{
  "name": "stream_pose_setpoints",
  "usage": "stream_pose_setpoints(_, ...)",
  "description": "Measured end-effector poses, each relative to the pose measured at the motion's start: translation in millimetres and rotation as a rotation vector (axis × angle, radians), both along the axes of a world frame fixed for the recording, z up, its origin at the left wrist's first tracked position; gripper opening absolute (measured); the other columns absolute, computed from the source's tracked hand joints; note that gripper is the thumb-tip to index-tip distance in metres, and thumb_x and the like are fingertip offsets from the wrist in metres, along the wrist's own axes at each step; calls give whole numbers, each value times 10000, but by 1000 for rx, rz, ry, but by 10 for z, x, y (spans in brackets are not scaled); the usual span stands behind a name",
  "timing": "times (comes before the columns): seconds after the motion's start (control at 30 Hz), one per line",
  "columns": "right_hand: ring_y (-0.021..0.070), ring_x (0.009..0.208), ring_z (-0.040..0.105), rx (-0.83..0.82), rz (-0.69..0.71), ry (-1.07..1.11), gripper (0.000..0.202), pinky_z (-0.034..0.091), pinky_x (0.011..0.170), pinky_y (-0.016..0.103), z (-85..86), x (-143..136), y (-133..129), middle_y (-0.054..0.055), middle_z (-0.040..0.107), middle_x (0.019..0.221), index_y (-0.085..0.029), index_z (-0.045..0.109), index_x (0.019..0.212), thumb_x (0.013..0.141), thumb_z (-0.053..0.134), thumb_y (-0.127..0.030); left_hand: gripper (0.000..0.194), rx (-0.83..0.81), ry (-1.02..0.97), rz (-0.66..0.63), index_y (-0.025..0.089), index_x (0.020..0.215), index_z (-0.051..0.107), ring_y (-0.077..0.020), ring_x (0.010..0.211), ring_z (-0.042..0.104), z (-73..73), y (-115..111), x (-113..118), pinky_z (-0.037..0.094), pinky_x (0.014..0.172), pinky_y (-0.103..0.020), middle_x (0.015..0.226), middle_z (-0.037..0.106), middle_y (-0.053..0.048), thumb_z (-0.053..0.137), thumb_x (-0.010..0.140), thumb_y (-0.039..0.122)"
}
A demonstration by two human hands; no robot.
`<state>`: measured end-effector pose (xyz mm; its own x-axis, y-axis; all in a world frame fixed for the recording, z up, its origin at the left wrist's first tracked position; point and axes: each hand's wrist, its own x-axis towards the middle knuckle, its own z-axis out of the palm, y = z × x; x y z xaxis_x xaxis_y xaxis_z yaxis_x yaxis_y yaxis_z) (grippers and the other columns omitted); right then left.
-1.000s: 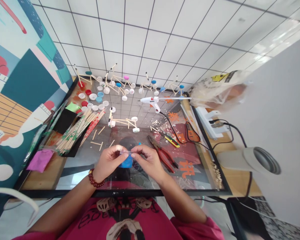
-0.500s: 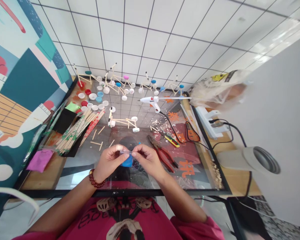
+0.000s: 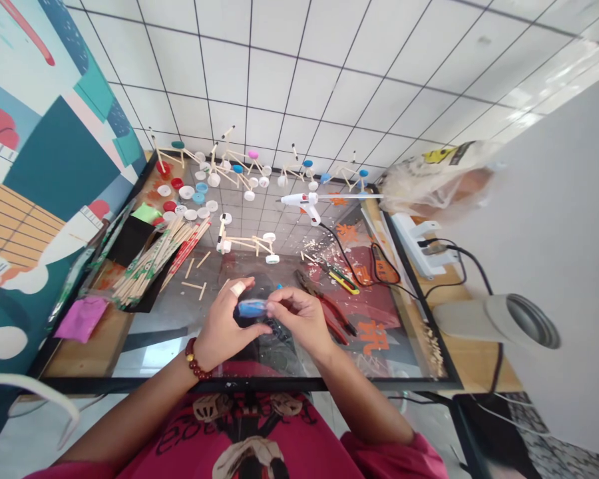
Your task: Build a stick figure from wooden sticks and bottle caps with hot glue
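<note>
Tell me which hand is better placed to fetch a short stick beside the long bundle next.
Probably the left hand: it stands open, and those short sticks lie nearer it. The right hand is pinching the blue packet.

The left hand (image 3: 224, 334) now spreads, its pinch released, thumb toward three o'clock; the packet (image 3: 251, 308), no longer hanging toward six, points to nine from the right hand (image 3: 303, 322).

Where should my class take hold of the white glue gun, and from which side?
Grip the glue gun by its handle, probably from the person's near right: the handle slants that way, while the nozzle points left. Mind the black cord at the handle's end.
</note>
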<state>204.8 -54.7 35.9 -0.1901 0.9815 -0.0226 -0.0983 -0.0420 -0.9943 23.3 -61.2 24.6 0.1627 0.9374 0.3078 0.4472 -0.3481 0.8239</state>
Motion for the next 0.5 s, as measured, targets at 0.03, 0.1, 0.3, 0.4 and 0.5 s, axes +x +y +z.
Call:
stream_pose_setpoints(0.03,131,724,631,24,14,19,154,508,705,257,-3,-3,-1,8,691,778,-200,671,790,798,766,-320,684,46,45,0,190,1296,538,-258,1128,631,-13,-3,3,512,1005,-420,1202,646,-114,843,697,314)
stream_pose_setpoints(0.1,145,812,650,87,40,20,138,515,768,276,-7,-11,-7,24,706,861,-201,651,776,789,772,-267,479,118,92,-6,188,1252,561,-233,1124,631,-45,-4,-4,516,995,-387,1177,657,-108,729,803,206)
stream_pose_setpoints(0.3,132,732,626,164,-15,-117,103,505,735,281,-13,-35,-49,11,676,789,-207,634,802,839,717,-257,312,156,77,-73,196,1159,630,-191,1016,666,-57,-6,-43,539,912,-323,1064,705,-82,633,855,129)
stream_pose_setpoints(0.4,102,635,582,46,-69,-3,172,488,632,246,-11,-23,-47,-15,641,786,-222,593,850,835,731,-325,356,27,-3,-24,186,1119,664,-213,1011,674,-21,5,-42,532,930,-344,1071,719,-85,761,783,253)
stream_pose_setpoints(0.5,80,573,541,-48,-49,121,242,464,580,226,1,4,-21,-39,610,771,-234,569,905,822,748,-373,200,-223,-203,-38,184,977,709,-188,885,697,-10,37,-54,557,830,-308,953,747,-59,712,831,320)
